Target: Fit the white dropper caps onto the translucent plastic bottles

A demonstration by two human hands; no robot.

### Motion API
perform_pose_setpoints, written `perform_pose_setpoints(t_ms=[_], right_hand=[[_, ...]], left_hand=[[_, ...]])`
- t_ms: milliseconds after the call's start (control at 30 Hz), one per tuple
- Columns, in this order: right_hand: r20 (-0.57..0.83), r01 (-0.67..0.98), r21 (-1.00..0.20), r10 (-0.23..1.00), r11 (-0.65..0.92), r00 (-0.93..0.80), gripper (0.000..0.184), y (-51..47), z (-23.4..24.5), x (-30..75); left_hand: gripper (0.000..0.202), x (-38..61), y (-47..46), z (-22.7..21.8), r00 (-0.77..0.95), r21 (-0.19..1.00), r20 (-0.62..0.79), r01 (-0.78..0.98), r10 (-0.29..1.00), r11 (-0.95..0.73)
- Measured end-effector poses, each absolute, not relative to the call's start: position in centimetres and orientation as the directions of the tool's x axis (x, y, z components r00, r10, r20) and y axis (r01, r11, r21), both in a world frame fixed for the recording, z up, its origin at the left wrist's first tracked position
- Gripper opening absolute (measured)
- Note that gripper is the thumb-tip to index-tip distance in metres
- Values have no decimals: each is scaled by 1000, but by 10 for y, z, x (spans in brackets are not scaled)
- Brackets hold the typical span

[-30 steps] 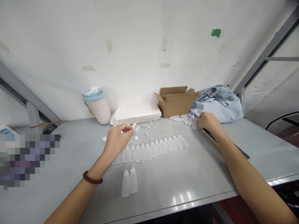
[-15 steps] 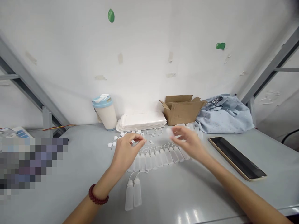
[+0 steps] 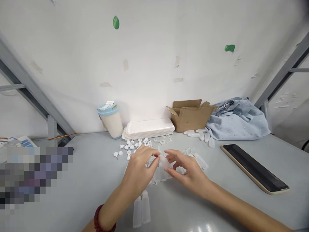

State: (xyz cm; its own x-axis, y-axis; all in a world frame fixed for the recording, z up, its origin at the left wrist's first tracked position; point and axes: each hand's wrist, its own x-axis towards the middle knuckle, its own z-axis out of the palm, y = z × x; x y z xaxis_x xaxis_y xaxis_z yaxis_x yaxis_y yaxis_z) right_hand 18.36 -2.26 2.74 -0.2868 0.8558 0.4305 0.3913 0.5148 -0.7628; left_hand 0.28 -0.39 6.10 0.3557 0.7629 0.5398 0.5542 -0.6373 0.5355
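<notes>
Plain translucent bottle (image 3: 165, 162) between fingers (image 3: 175, 174)

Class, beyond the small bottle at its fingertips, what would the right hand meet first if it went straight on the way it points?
Probably the left hand, whose fingertips lie just ahead, though one view leaves the depth between them unclear.

Small bottle (image 3: 165, 162) | frosted white, translucent | tilted, top end at left hand's (image 3: 141, 166) pinched fingertips | body held in right hand (image 3: 189, 169)
</notes>
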Motion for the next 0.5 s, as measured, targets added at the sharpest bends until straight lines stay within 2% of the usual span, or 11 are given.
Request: perform_pose_setpoints(t_ms=[233,367,500], right_hand=[[409,421,-774,881,474,-238,33,-23,31,184],[324,299,-876,921,378,-216,31,-23,33,184],[211,141,-959,950,248,-231,26,-23,36,183]], left_hand=[[20,5,-7,54,458,409,603,525,653,-746],[24,6,-8,53,460,400,617,516,639,-758],[24,6,-8,53,440,441,602,512,666,-737]])
